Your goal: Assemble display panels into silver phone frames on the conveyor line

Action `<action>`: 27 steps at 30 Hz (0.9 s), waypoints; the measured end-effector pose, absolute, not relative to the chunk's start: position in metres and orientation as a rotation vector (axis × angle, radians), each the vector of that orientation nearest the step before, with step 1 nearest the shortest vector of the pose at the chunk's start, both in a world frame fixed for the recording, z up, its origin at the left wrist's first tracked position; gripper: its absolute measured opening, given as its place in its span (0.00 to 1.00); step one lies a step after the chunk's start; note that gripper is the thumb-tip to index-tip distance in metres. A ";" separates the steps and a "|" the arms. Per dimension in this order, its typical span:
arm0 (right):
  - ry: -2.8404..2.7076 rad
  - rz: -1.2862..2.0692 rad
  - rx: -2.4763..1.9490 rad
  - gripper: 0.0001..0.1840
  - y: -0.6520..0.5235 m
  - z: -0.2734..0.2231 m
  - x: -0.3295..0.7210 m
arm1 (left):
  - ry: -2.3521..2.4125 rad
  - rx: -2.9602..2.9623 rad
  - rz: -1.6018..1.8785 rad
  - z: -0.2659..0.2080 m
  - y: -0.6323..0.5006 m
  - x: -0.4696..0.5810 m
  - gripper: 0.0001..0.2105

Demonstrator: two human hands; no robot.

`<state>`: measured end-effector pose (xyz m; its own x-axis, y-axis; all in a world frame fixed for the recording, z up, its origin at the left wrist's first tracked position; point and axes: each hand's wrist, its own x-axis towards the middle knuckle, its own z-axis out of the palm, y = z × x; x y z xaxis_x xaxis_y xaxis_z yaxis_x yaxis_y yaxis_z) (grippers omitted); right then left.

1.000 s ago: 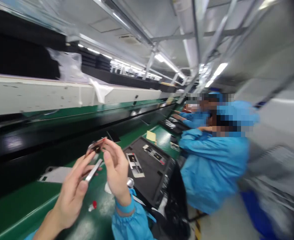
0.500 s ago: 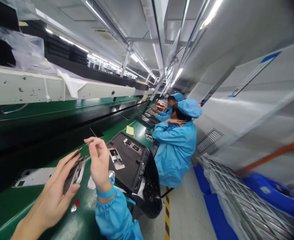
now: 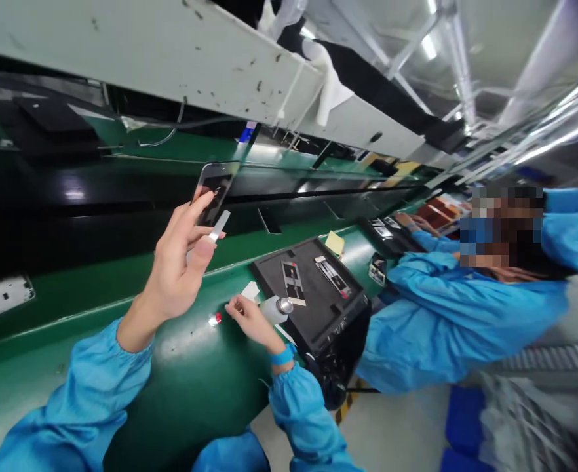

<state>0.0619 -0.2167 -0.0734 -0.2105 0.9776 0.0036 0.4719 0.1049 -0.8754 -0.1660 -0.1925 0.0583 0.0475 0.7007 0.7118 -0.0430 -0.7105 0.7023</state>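
Fingers [image 3: 191,213] of the left hand [image 3: 175,269] grip a dark glossy panel [image 3: 219,183], phone-like in shape, raised above the counter [image 3: 185,380] and tilted. It rises beyond the fingertips, while a pale silver-edged piece [image 3: 221,225] juts out next to the thumb; whether the two are joined is hidden by the hand.

Well apart from that grip, the right hand [image 3: 252,321] is low over the counter, its fingertips drawn together. Whether they pinch anything is unclear. Near them lies a small red-and-white piece [image 3: 215,319], apart from the fingertips, and just beside the hand is a silver-capped bottle [image 3: 273,309], with a white scrap [image 3: 250,290] close by.

As I judge it, the step in hand is handling the panel and pale piece with the left hand, the right attending to the small items below. The next move would call for a steady left grip and precise right fingertips, clear of the bottle.

Farther out, a black tray [image 3: 313,314] bears two narrow panels [image 3: 293,283], with a yellow pad [image 3: 335,243] beside it. Past that is a co-worker's blue sleeve [image 3: 426,278].
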 end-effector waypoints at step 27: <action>-1.716 1.118 -0.770 0.35 -0.210 0.043 0.010 | 0.160 0.849 1.308 0.092 -0.247 -0.181 0.36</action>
